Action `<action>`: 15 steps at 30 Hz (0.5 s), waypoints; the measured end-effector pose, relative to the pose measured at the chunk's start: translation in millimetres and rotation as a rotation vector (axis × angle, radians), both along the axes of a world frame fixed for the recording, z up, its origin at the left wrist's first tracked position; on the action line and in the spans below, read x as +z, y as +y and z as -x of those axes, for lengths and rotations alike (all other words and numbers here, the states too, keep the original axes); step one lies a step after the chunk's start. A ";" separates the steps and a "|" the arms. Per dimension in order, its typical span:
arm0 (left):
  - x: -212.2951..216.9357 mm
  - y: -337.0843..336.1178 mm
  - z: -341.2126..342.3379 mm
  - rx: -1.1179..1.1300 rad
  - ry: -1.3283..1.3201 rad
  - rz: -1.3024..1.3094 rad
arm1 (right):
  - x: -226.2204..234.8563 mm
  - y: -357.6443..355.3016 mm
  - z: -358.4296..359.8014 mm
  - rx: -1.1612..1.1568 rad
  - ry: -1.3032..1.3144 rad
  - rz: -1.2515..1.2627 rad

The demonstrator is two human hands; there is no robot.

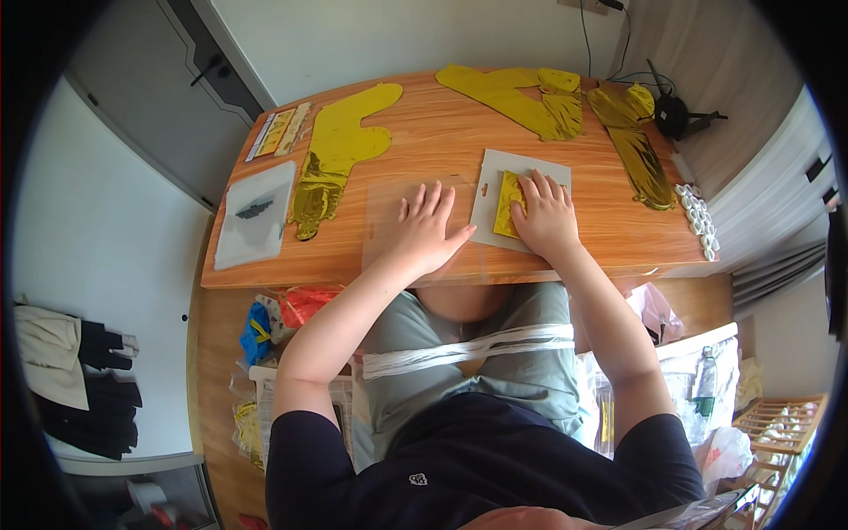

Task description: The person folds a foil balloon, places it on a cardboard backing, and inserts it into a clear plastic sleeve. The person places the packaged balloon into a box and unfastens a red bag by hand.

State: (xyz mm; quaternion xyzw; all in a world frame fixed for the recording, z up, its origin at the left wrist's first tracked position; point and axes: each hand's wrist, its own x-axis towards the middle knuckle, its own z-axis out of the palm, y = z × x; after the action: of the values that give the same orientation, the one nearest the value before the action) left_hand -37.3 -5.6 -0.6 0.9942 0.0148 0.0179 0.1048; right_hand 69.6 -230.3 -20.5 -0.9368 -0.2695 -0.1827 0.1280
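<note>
Dark short-sleeved shirt (477, 459) nearest the lens; both forearms reach forward to the wooden table (424, 132).

Right hand (546, 215): palm down, thumb set apart from the fingers, resting on a folded gold foil piece (506, 208). Foil piece lies on a grey card (521, 162) with a hanging slot at its left edge, in front of the person. Left hand (427, 231): laid out wide, fingers fanned, palm down over a clear sheet (382, 212); thumb tip close to the card edge, contact cannot be told. Neither hand is seen to grasp.

Around these: flat gold shapes at left (344, 141), far side (503, 91) and right (638, 163). Left end: clear sleeves (252, 238) with a dark patch, and behind them a small pile of printed strips (278, 132). Right end: black device (671, 115) with cables; white linked pieces (698, 221) along the edge.

Below table: white band (424, 357) across grey-green trousers (539, 380); red bag (306, 303), blue bag (256, 334) at left; clear bottle (705, 380) at right.
</note>
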 end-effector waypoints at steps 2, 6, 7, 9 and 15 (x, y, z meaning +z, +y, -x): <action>0.5 -0.2 -6.4 -0.017 -0.001 -0.003 | 1.5 0.5 0.3 -0.001 0.007 -0.003; -2.4 1.8 -10.0 -0.052 -0.032 0.053 | 1.3 0.5 0.8 0.000 0.021 -0.031; -3.1 2.7 -9.9 -0.053 -0.032 0.051 | 1.0 0.6 0.7 -0.002 0.021 -0.032; -4.5 4.3 -10.0 0.004 -0.019 0.010 | 0.3 0.6 0.5 0.002 0.022 -0.030; 5.8 0.3 -23.4 0.036 0.021 0.026 | 1.9 0.4 2.4 0.001 0.014 -0.015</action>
State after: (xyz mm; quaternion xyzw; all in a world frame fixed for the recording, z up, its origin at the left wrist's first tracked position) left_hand -13.9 -5.3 5.2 0.9925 0.0340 0.0092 0.1175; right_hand 67.1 -229.9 -18.5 -0.9370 -0.2676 -0.1779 0.1371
